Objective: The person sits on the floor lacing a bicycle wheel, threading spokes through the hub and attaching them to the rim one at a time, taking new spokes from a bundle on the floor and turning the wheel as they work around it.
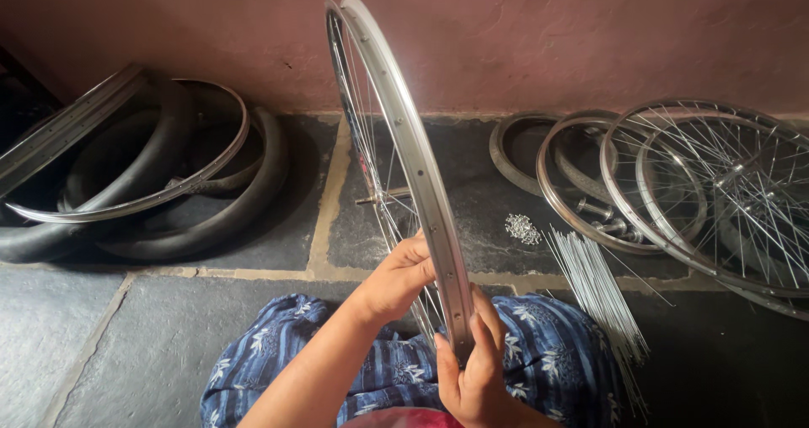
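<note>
While I sit on the floor, this is how things lie:

Wheel: a silver bicycle wheel point(396, 141) stands upright on edge between my knees, its rim facing me, so I can look straight down the band of holes. Its lower edge rests against my lap, which steadies it.

Left hand: my left hand point(403, 278) is curled around the left side of the rim, fingers closed among the thin spokes there. That grip keeps the wheel from tipping sideways.

Right hand: my right hand point(474, 373) clasps the bottom of the rim from the right, with the thumb pressed on its outer face. Whether it also pinches some small part, I cannot tell.

Axle: a short metal axle point(383, 196) sticks out from the hub toward the left.

Lap: a blue flowered cloth point(548, 352) covers my legs and cushions the rim.

Loose spokes: a bundle of loose spokes point(598, 289) lies fanned on the stone floor point(168, 344) just beside my right knee, within easy reach.

Small fittings: a little pile of shiny nipples point(522, 228) sits near the bundle's far end.

Other wheels: a spoked wheel point(725, 188) and bare rims point(581, 184) lean by the wall on the right.

Tyres: black tyres point(202, 217) and one more rim are stacked well apart on the left.
</note>
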Available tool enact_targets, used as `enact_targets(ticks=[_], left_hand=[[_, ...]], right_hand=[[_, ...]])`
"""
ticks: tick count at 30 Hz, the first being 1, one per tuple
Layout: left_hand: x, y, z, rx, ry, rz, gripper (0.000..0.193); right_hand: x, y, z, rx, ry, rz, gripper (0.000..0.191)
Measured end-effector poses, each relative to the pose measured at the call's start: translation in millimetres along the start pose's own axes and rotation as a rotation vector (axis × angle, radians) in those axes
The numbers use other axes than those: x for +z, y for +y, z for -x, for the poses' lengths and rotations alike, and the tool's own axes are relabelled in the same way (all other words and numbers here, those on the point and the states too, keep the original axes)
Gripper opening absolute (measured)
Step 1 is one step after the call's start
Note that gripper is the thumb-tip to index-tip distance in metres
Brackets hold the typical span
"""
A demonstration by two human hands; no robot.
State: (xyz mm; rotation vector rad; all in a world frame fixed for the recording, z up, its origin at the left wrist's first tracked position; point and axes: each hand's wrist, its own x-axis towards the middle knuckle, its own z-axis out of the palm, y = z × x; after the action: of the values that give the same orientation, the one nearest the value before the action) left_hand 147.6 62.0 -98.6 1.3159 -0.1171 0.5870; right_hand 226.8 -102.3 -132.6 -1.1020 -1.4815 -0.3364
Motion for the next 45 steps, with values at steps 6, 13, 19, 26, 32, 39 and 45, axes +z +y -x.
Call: enact_targets(ticks=[6,13,19,26,32,39,45], left_hand=[[-5,10,3,-0.055,-0.038,0.094,0.025],[-6,-1,8,0.033,-0.062,-0.064,0.029],[-8,8,9,-0.009,-0.046,0.050,0.024],[1,15,8,0.048,-0.037,-0.281,0.034],[13,34,5,0.004,-0.038,-0.096,0.030],[21,23,8,0.183,0.136,-0.020,0.017],[14,21,12,0.135,0.130,-0.227,0.020]], right_hand=[[5,-2,3,0.012,-0.013,0.007,0.077],[8,-6,6,0.011,-0.006,0.030,0.075],[7,-7,6,0.016,-0.021,0.023,0.074],[8,-8,8,0.007,-0.014,0.036,0.074],[6,-9,4,0.009,-0.018,0.042,0.074],[6,-7,3,0.010,-0.024,0.025,0.075],[10,-6,5,0.005,-0.027,0.049,0.076]])
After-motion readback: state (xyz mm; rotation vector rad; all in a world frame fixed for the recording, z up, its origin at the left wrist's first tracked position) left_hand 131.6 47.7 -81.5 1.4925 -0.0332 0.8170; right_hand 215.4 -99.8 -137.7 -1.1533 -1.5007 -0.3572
